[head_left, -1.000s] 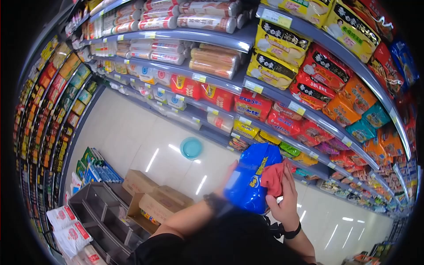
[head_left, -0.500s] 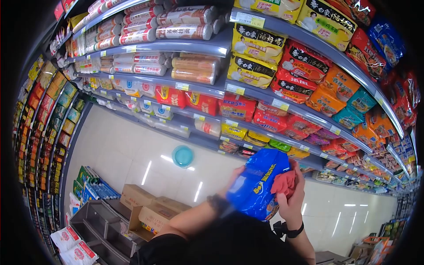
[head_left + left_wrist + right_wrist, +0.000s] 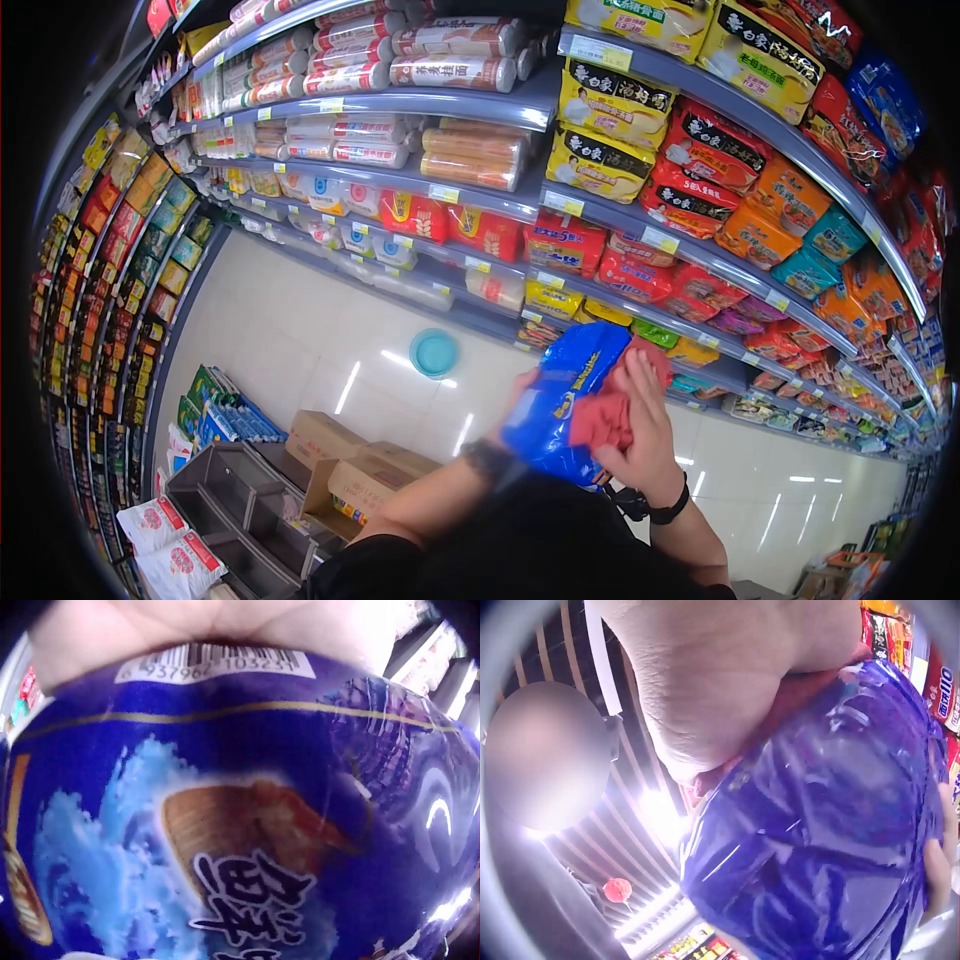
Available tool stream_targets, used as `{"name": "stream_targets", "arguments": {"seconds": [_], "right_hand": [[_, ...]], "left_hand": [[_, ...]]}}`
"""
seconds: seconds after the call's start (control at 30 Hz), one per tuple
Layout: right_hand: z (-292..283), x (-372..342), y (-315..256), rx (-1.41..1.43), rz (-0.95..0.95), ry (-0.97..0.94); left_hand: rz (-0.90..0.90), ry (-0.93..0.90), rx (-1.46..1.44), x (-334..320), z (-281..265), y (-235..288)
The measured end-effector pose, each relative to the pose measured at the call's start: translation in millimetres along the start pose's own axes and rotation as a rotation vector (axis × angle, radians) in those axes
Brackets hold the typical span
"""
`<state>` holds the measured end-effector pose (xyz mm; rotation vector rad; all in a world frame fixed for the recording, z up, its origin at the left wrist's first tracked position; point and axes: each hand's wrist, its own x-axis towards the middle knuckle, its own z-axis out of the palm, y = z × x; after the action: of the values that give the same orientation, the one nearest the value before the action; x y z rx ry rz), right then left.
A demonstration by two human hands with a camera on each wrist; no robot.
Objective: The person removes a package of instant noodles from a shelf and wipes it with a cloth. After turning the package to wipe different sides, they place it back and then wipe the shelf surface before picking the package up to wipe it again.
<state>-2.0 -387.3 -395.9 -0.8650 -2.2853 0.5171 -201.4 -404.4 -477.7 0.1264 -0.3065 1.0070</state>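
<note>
A glossy blue package (image 3: 553, 410) with yellow lettering is held in front of the body in the head view. The left hand (image 3: 522, 397) grips its left side, blurred there; in the left wrist view the palm (image 3: 210, 630) lies against the package (image 3: 247, 750) beside a barcode. On the package's right side, the right hand (image 3: 645, 430) presses a crumpled red cloth (image 3: 603, 418) with fingers nearly straight. From the right wrist, the right hand (image 3: 712, 682) covers most of the cloth (image 3: 799, 701), above the shiny blue wrapping (image 3: 825, 817).
Shelves of noodle packs (image 3: 610, 100) and rolled packages (image 3: 455, 72) curve across the top and right. A teal round basin (image 3: 433, 353) is on the tiled floor (image 3: 300, 320). Cardboard boxes (image 3: 380, 478) and a grey divided bin (image 3: 225, 490) stand lower left, by white bags (image 3: 180, 565).
The right hand and red cloth have slid from the package's right edge further across its face. The package has turned slightly between the hands.
</note>
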Motion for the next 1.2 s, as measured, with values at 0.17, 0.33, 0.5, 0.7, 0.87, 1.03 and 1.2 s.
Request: {"name": "stream_targets", "arguments": {"seconds": [0.17, 0.33, 0.5, 0.7, 0.87, 1.03, 1.2], "right_hand": [[11, 10, -5, 0.068, 0.085, 0.051], [11, 12, -40, 0.018, -0.241, -0.138], [14, 11, -37, -0.011, -0.236, -0.120], [5, 15, -11, -0.066, -0.008, 0.018], [8, 7, -37, -0.023, -0.132, -0.050], [9, -4, -42, -0.022, -0.291, -0.108], [-9, 0, -4, -0.074, -0.116, -0.004]], "left_hand": [[0.051, 0.315, 0.161, -20, -6, 3], [0.169, 0.481, 0.487, -12, 17, 5], [0.130, 0.369, 0.225, -21, 15, 5], [0.151, 0.411, 0.247, -25, 20, -3], [0.179, 0.557, 0.254, -28, 2, 0], [0.160, 0.369, 0.086, -23, 2, -2], [0.145, 0.496, 0.179, -23, 8, -4]]}}
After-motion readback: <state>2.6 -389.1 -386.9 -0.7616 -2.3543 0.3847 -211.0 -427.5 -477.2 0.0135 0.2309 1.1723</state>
